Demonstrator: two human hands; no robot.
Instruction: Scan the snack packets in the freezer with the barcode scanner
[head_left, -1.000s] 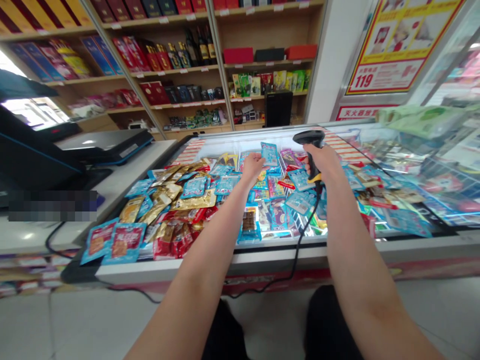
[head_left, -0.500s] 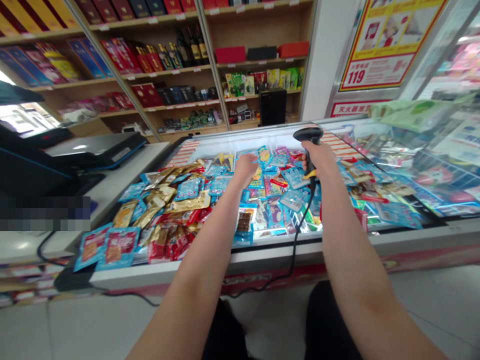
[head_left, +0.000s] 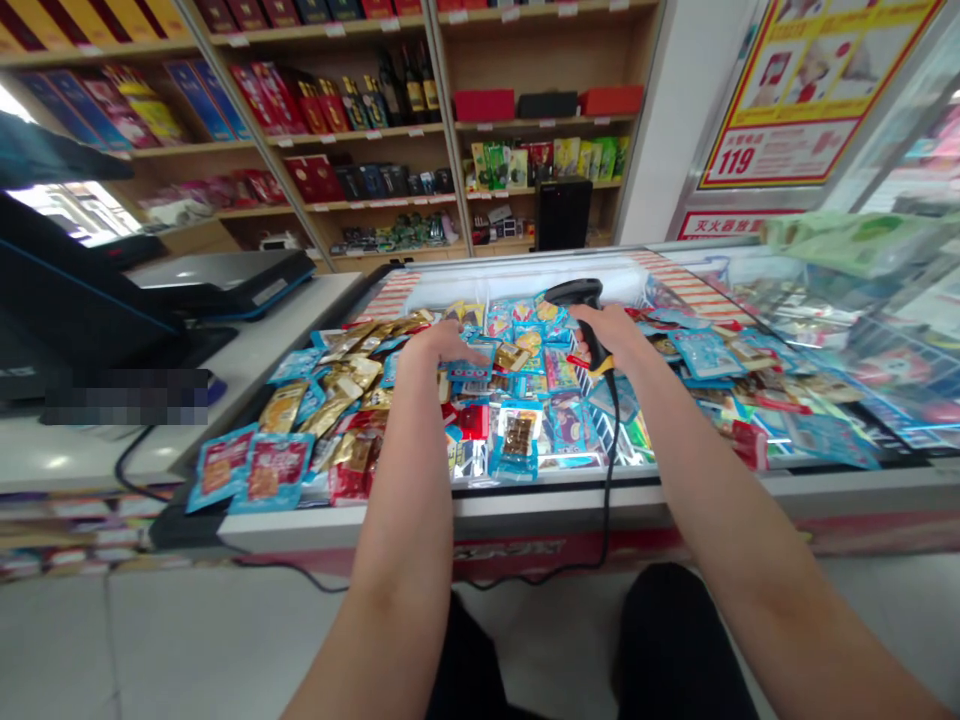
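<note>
Chest freezer at a shop counter, viewed from the head-worn camera, with both forearms reaching over its near rim. The left hand lies palm down at the middle of the chest, its fingers extended and close together on a blue snack packet; no pinch can be seen. The right hand, right of centre in the chest, is wrapped around the grip of a black-and-yellow handheld barcode scanner, whose head points towards the far wall of the chest. Its coiled black cable drops over the near rim. Gold foil pouches lie left of the left hand, and red-and-blue packets lie at the near left corner of the chest. More packets spread beneath the glass lid on the right. Packets cover the chest from end to end, with none visibly set apart as finished or remaining. Beyond the far wall of the chest stand wooden shelves of boxed goods and bottles.
</note>
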